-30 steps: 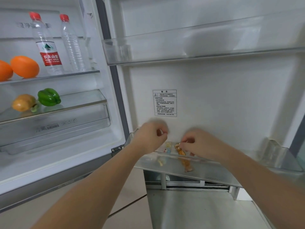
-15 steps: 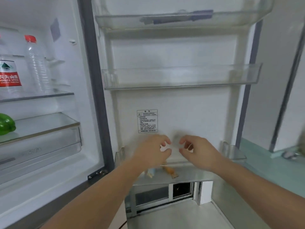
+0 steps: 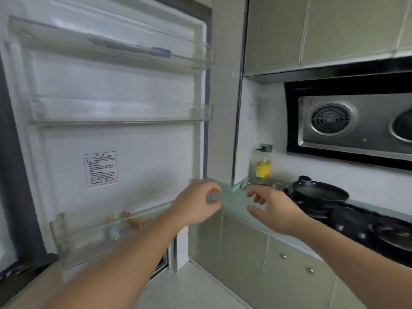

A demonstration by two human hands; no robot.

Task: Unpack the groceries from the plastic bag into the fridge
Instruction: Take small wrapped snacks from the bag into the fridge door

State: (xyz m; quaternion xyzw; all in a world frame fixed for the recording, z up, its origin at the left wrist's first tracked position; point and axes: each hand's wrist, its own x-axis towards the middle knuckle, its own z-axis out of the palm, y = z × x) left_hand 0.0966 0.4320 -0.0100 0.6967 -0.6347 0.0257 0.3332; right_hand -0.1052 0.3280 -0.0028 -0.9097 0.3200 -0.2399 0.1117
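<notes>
The open fridge door (image 3: 124,139) fills the left of the head view. Its lowest clear door bin (image 3: 73,239) holds a few small wrapped snacks (image 3: 124,220), blurred. My left hand (image 3: 196,201) hovers at the door's right edge, fingers loosely curled, holding nothing. My right hand (image 3: 270,207) is out over the pale green countertop (image 3: 234,202), fingers spread and empty. No plastic bag is in view.
Two empty clear door shelves, the middle (image 3: 120,112) and the upper (image 3: 124,50), sit above. To the right are an oil bottle (image 3: 262,167), a black pan (image 3: 320,191) on the gas stove (image 3: 379,228), a range hood (image 3: 354,121), and cabinets (image 3: 267,259) below the counter.
The view has swung right from the fridge interior to the door and kitchen counter. Both hands have lifted off the snacks in the bottom door bin and moved right, empty.
</notes>
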